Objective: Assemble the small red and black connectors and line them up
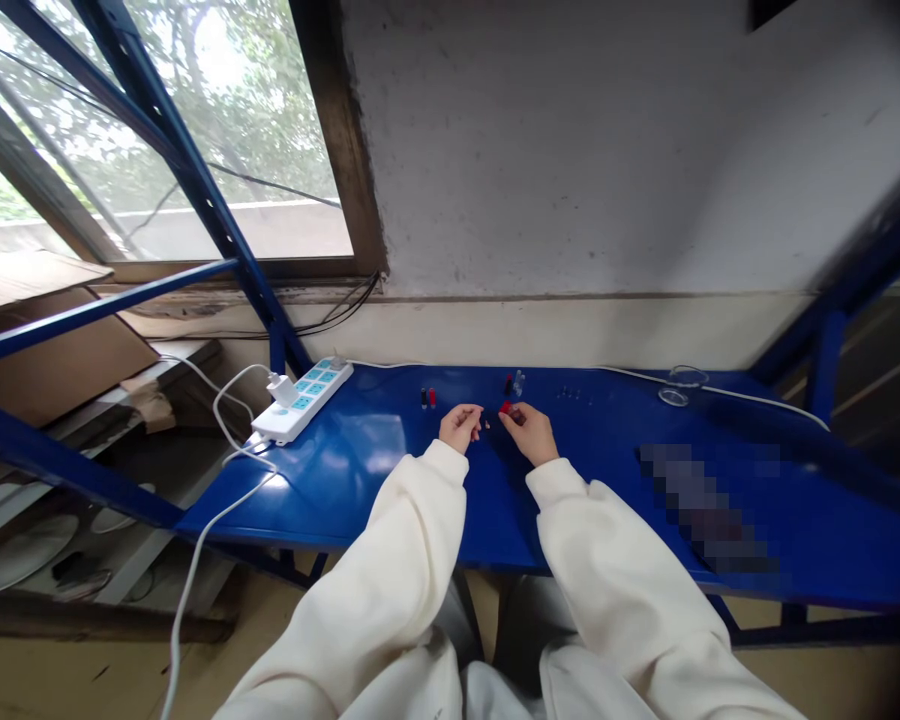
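Both my arms, in cream sleeves, reach over a glossy blue table [360, 470]. My right hand [531, 432] pinches a small red piece [505, 408] at its fingertips. My left hand [460, 426] is curled closed just to the left; a tiny dark bit [487, 425] lies between the two hands, and what the left fingers hold is too small to make out. Behind the hands on the table stand a small red and a black piece [428, 398], and a dark and a pale blue piece [514, 384].
A white power strip [304, 400] with a plugged charger and white cable lies at the table's left rear. A clear glass dish [681, 386] sits at the right rear. Several tiny dark bits [568, 393] lie near the wall. Blue shelf beams cross the left; cardboard lies beyond.
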`<action>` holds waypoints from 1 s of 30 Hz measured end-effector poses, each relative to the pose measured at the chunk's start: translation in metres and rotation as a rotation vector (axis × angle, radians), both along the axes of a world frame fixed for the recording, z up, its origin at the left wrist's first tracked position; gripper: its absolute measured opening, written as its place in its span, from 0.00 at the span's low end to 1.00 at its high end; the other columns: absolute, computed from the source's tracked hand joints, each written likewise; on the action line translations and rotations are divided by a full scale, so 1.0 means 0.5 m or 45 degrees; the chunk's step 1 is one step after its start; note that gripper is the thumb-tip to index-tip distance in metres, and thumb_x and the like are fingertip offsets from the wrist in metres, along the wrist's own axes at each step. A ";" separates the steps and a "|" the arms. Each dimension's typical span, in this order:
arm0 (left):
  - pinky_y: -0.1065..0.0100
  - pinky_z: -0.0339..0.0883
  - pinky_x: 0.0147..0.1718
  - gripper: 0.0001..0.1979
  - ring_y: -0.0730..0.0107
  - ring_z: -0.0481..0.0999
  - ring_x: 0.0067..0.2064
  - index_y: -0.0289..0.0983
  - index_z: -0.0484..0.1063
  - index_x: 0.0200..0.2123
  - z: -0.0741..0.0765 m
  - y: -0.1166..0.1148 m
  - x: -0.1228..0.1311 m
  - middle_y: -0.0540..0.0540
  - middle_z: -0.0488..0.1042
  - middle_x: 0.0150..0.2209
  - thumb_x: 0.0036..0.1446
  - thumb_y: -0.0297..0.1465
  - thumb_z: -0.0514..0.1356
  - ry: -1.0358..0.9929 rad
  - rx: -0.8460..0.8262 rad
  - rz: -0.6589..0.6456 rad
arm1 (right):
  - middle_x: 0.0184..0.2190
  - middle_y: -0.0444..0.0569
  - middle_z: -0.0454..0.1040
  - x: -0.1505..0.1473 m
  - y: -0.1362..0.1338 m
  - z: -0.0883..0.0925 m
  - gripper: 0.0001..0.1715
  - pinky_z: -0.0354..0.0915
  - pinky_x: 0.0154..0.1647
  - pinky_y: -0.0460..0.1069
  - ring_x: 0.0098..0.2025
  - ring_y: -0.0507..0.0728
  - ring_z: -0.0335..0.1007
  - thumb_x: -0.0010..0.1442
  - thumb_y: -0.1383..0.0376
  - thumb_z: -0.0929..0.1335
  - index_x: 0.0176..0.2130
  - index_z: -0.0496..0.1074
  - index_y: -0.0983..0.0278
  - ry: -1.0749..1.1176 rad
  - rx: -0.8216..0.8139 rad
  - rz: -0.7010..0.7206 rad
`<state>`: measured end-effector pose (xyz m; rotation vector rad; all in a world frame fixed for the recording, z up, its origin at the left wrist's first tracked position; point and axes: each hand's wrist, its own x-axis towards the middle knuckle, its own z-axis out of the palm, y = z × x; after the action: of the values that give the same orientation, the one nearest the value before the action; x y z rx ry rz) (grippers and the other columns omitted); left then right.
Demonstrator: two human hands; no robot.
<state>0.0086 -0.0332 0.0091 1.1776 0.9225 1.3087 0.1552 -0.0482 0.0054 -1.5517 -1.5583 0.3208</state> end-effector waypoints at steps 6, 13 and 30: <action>0.75 0.53 0.14 0.15 0.81 0.61 0.14 0.33 0.69 0.27 0.003 -0.002 0.001 0.53 0.64 0.15 0.41 0.39 0.62 0.014 -0.031 -0.021 | 0.22 0.46 0.72 0.057 0.034 0.007 0.10 0.55 0.23 0.44 0.25 0.52 0.66 0.47 0.59 0.65 0.23 0.68 0.63 -0.073 -0.197 -0.109; 0.75 0.52 0.13 0.14 0.81 0.61 0.14 0.32 0.70 0.27 0.005 -0.005 0.000 0.53 0.64 0.15 0.42 0.39 0.61 0.023 -0.039 -0.030 | 0.23 0.48 0.72 0.055 0.076 0.006 0.09 0.53 0.22 0.45 0.26 0.53 0.67 0.48 0.60 0.65 0.24 0.69 0.63 -0.257 -0.251 -0.166; 0.74 0.53 0.14 0.13 0.81 0.62 0.14 0.32 0.70 0.27 0.002 -0.006 -0.001 0.52 0.65 0.16 0.43 0.38 0.60 0.044 -0.039 -0.043 | 0.27 0.51 0.73 0.047 0.113 -0.019 0.08 0.57 0.27 0.47 0.32 0.57 0.69 0.50 0.63 0.65 0.30 0.71 0.63 -0.333 -0.330 -0.194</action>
<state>0.0083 -0.0361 0.0102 1.1905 0.9408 1.2469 0.1784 0.0083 -0.0040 -1.9684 -1.6326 0.2488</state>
